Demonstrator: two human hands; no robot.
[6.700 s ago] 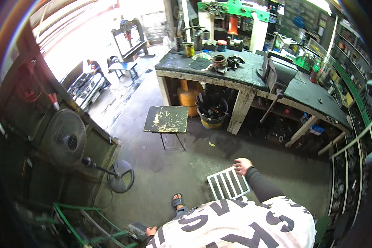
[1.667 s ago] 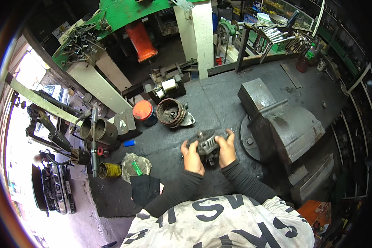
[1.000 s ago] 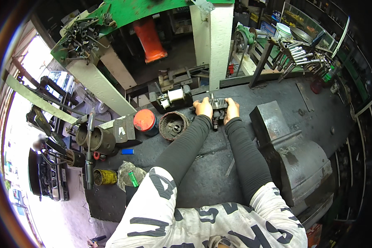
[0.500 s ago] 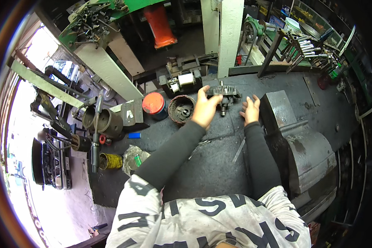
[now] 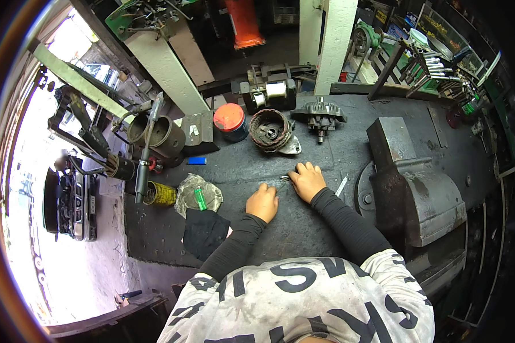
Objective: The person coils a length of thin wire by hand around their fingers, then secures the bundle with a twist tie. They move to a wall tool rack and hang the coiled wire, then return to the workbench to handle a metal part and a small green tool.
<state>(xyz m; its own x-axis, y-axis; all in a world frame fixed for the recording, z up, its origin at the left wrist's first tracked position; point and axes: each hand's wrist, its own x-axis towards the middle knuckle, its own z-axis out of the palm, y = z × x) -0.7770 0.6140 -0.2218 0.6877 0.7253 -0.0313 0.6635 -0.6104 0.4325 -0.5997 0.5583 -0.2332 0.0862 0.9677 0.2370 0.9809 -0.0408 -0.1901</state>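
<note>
My right hand (image 5: pixel 307 181) is closed over the bench top, its fingertips at a few thin metal rods (image 5: pixel 284 178), which look like long bolts. To the left and nearer me, my left hand (image 5: pixel 262 202) rests low with its fingers curled; anything inside it is hidden. Beyond the hands sits an alternator housing with a ring of windings (image 5: pixel 268 127). Right of it stands an alternator rotor (image 5: pixel 320 120) in its finned end cover, shaft toward me. A thin light strip (image 5: pixel 342 186) lies just right of my right hand.
A large bench vise (image 5: pixel 418 188) takes up the right side. Along the left are a red-lidded can (image 5: pixel 230 122), blue block (image 5: pixel 197 161), yellow roll (image 5: pixel 160 193), green piece (image 5: pixel 199 199) on a crumpled sheet and a black cloth (image 5: pixel 207 233). A metal fixture (image 5: pixel 269 88) stands at the back.
Both hands have drawn back from the rotor toward me and down to the bench. My right hand has reached the thin metal rods, and the left fingers have curled. The view has shifted slightly.
</note>
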